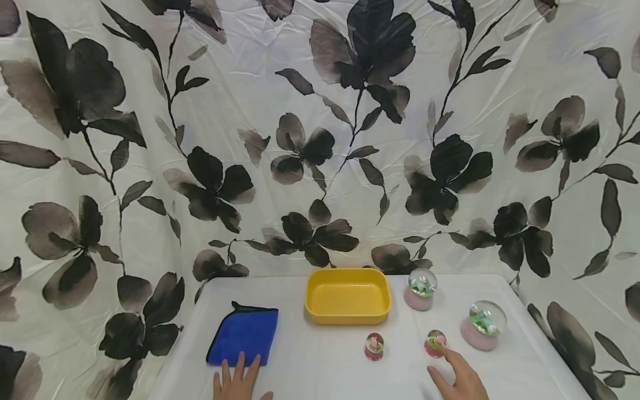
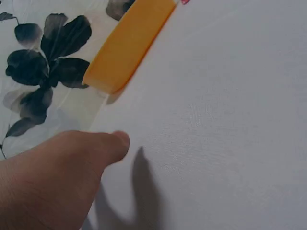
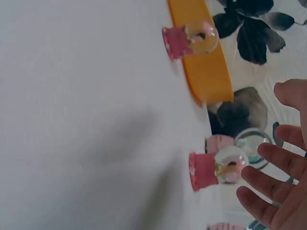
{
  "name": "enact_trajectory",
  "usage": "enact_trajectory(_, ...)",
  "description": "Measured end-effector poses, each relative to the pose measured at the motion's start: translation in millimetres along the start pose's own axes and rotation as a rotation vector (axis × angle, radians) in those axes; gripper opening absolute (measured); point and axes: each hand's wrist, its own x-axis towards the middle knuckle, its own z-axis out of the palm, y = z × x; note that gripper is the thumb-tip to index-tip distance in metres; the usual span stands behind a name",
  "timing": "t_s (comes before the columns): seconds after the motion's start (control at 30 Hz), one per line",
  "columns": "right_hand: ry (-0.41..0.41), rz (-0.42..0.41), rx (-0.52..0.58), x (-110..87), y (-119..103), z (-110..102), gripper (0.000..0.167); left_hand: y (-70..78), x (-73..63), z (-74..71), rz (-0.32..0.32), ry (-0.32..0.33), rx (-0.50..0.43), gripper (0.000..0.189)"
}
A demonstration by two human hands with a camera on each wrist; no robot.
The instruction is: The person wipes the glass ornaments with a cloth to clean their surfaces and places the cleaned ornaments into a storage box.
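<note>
At the near right of the worktop (image 1: 320,366), my right hand (image 1: 464,380) is released, fingers apart, with a fingertip at the small pink-based snow globe (image 1: 434,340); I cannot tell whether they touch. This globe stands between a matching small globe (image 1: 374,348) to the left and a large snow globe (image 1: 483,328) to the right. A medium snow globe (image 1: 421,291) stands farther back, beside the yellow tray (image 1: 347,318). At the near left, my left hand (image 1: 237,383) is released, fingers spread, at the blue cloth's (image 1: 243,336) near edge.
</note>
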Motion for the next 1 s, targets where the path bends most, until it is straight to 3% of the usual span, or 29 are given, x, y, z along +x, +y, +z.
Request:
enact_trajectory(0.17,-0.026,0.012,0.076,5.0,-4.0,9.7,0.048,2.2,5.7,-4.2,0.080,0.046,-0.013,0.085)
enact_trajectory(0.27,-0.055,0.013,0.124,11.5,-8.0,16.3,0.044,2.7,10.7,-6.4,0.097,0.080,-0.036,0.078)
enact_trajectory(0.57,-0.091,-0.035,0.229,23.3,-13.8,36.7,0.038,2.2,17.6,-7.2,0.074,0.145,-0.051,0.074)
enact_trajectory(0.67,-0.100,-0.028,0.273,24.5,-14.8,43.9,0.039,1.7,22.0,-8.9,0.066,0.137,-0.065,0.079)
enact_trajectory(0.83,-0.155,0.038,0.326,22.3,-14.1,61.7,0.044,-4.7,31.0,-4.1,0.025,0.069,-0.105,0.092)
enact_trajectory(1.0,-0.137,0.047,0.362,32.0,-18.1,71.6,0.049,-6.0,43.5,-5.4,0.015,0.104,-0.123,0.086)
